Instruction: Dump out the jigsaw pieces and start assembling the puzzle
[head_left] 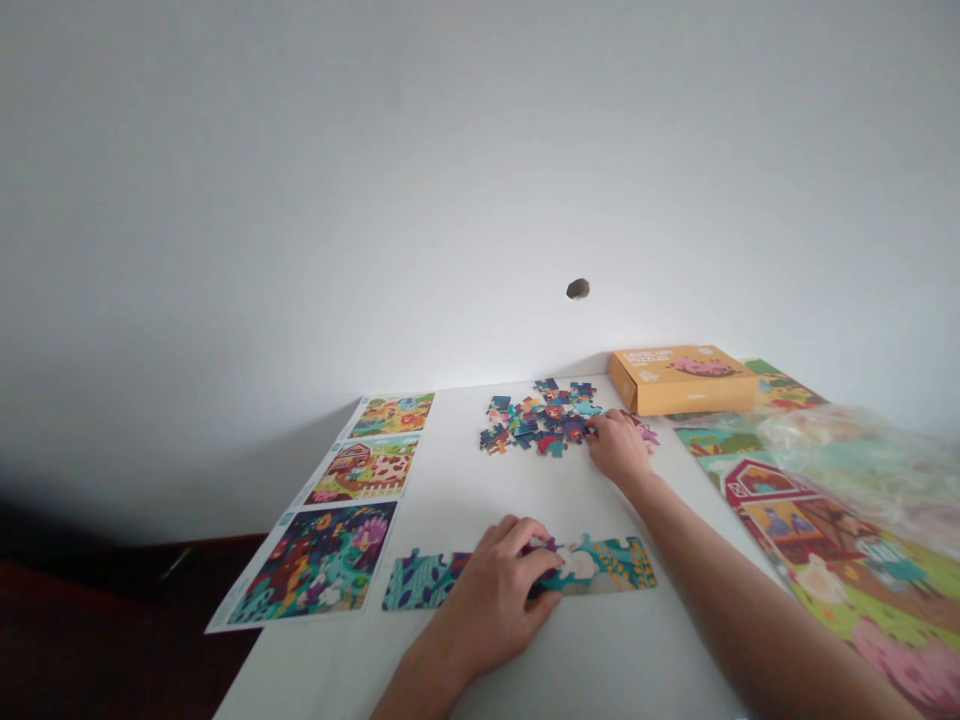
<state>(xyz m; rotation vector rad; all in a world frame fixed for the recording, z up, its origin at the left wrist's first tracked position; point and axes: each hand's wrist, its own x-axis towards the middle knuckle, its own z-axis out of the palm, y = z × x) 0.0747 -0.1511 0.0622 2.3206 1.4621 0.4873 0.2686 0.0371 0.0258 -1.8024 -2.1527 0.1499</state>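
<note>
A joined strip of puzzle pieces [615, 568], teal with leaves and a white rabbit, lies near the table's front. Over its middle is my left hand [499, 585], fingers bent and thumb below, closed around a purple puzzle piece [546, 546]; whether that piece is locked into the strip cannot be made out. Farther back, my right hand [619, 445] reaches the right side of a heap of loose puzzle pieces [536, 420]. Its fingertips are drawn together on a dark piece [576, 428] there. The palm hides some pink and purple pieces [646, 435] partly.
A sheet with three printed pictures [315, 560] hangs slightly over the table's left edge. An orange puzzle box [690, 385] stands at the back right. A large farm picture [817, 560] lies at right, partly under clear plastic [847, 445]. A white wall [450, 200] with a hole backs the table.
</note>
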